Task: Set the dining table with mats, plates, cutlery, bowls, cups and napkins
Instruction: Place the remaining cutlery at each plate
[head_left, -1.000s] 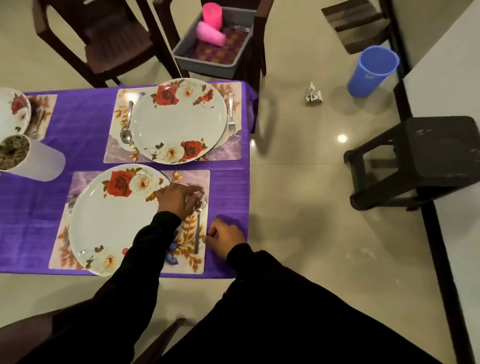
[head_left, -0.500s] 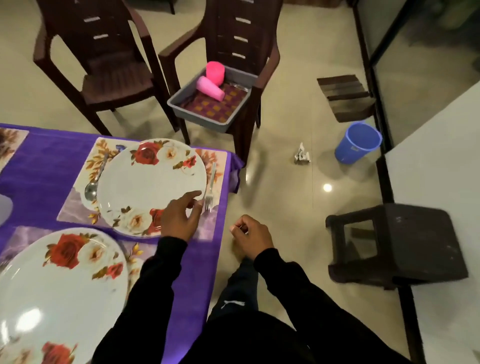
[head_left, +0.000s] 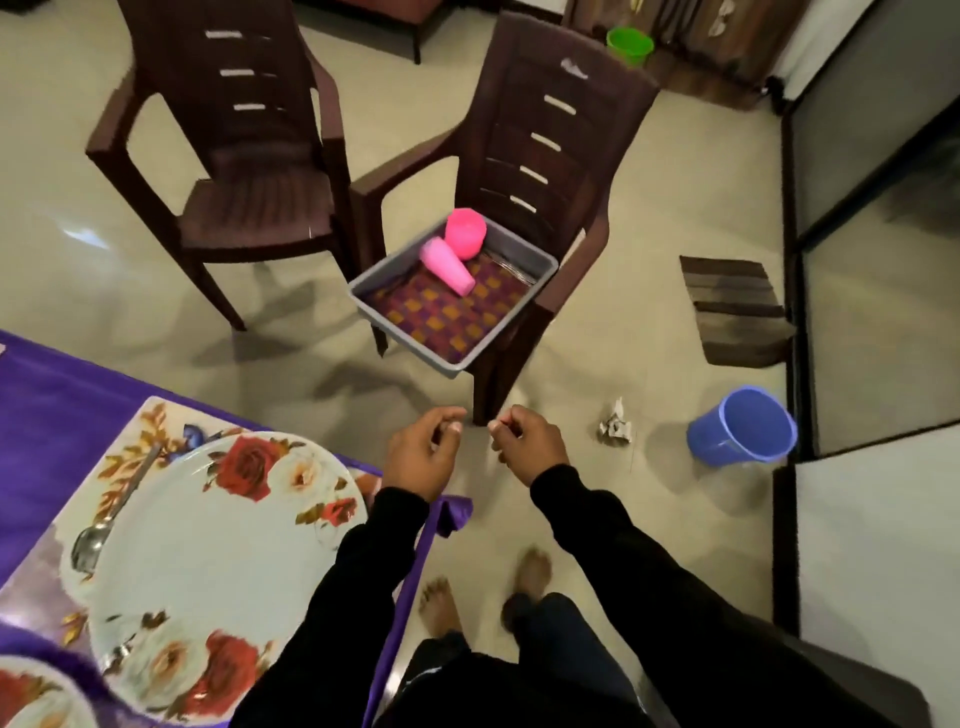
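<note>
Judging from what lies in view, I am partway through. On the purple-clothed surface (head_left: 57, 410) one setting has its mat (head_left: 156, 431), a flowered plate (head_left: 218, 540) and a spoon (head_left: 104, 519) at the plate's far side; a second plate (head_left: 36, 696) shows only as a rim at the bottom corner. Cups are not yet set here: two pink cups (head_left: 457, 249) sit in the grey bin (head_left: 519, 317) on the nearer chair (head_left: 540, 145), one upright, one lying on its side against it. I see no bowls or napkins on this stretch of cloth.

My left hand (head_left: 421, 457) hangs past the surface corner, its grip loosely curled and empty. My right hand (head_left: 524, 441) is closed into a loose fist; I cannot tell whether it pinches anything. My left sleeve covers the plate's near edge, so a fork there would be hidden. Something metallic glints along the bin's back wall, too blurred to name.
</note>
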